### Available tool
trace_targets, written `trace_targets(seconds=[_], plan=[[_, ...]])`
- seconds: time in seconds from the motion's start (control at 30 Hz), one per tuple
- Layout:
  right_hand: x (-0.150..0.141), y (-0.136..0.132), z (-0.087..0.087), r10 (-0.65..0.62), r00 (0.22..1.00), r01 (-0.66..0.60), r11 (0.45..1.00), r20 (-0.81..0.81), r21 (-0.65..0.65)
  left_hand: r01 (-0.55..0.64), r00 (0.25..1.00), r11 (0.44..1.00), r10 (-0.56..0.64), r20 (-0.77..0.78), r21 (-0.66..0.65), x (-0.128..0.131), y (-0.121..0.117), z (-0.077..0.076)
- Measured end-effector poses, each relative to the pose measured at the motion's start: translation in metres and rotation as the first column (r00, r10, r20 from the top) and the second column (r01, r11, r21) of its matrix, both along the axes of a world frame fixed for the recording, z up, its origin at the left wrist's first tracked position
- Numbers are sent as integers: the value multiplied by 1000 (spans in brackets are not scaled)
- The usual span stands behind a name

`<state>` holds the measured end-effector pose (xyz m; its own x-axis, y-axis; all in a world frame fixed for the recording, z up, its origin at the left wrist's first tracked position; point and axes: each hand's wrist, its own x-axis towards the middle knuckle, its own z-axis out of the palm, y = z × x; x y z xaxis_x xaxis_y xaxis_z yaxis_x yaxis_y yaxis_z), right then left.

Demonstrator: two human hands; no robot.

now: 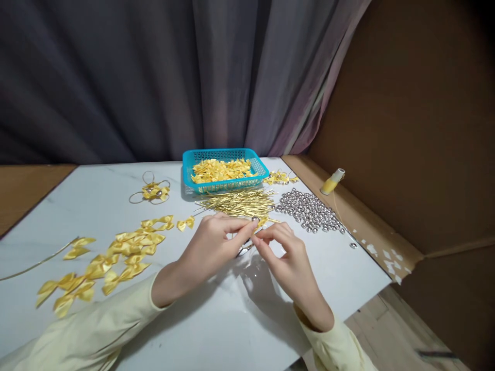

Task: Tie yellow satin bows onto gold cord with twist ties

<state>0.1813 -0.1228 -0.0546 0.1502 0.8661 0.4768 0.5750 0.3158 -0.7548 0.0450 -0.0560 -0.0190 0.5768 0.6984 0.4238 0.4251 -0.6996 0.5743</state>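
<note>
Nearest: 2 sleeves, pale yellow, smooth cloth w/ soft creases; left sleeve (104, 324), right sleeve (340, 340). Bare hands past cuffs, approx. mid-table.

L hand (218, 237): thumb + forefinger pinch a small yellow satin pc. (263, 221) w/ round, mirror-bright silver bead (255, 219) at the fingertips. R hand (286, 252): thumb + forefinger tips nearly meet at lower edge of same pc.; can't tell if they grasp it or only touch, tips overlap. Pc. is held above the table, between both hands. Shiny bit under the fingers, too blurred to ID.

Tabletop (216, 330): white, glossy, faint grey marbling. To left, loose satin bows (133, 245), pinched waists, flared ends, some overlapping. Far left, thin gold cord (38, 265), gently curved, end by one bow. R edge: brown cardboard w/ torn white flecks (390, 257).

Beyond hands: heap of thin, straight gold stems (240, 202), metallic, criss-crossed. R of it, silver bead pile (309, 208), rounded, reflective. Farther L, looped gold-cord pc. w/ bows + beads (155, 191); similar cluster (280, 178) just R of basket. Thread spool (332, 181), yellow/white, tilted, on cardboard.

Farther: turquoise plastic basket (187, 170), perforated walls, holding crumpled-looking yellow bows (222, 170). Back: grey-purple curtain (154, 77), vertical folds.
</note>
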Motion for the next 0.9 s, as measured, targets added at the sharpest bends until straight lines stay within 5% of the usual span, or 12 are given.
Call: trace_targets(seconds=[0.23, 0.43, 0.6, 0.77, 0.9], plan=[[20, -6, 2, 145, 951, -175, 980, -272, -90, -84, 997, 996, 83, 3, 44, -3, 3, 2], [41, -24, 23, 205, 827, -143, 977, -524, 158, -82, 996, 996, 82, -19, 28, -4, 6, 4], [56, -40, 43, 223, 800, 25, 915, -558, 402, -58, 997, 998, 58, -43, -7, -5, 8, 0], [64, -50, 45, 232, 818, 95, 848, -526, 522, -44, 997, 996, 38, -70, -83, -7, 8, -4], [52, -52, 43, 245, 811, -31, 925, -531, 380, -22, 998, 982, 10, -69, -187, -6, 3, 5]])
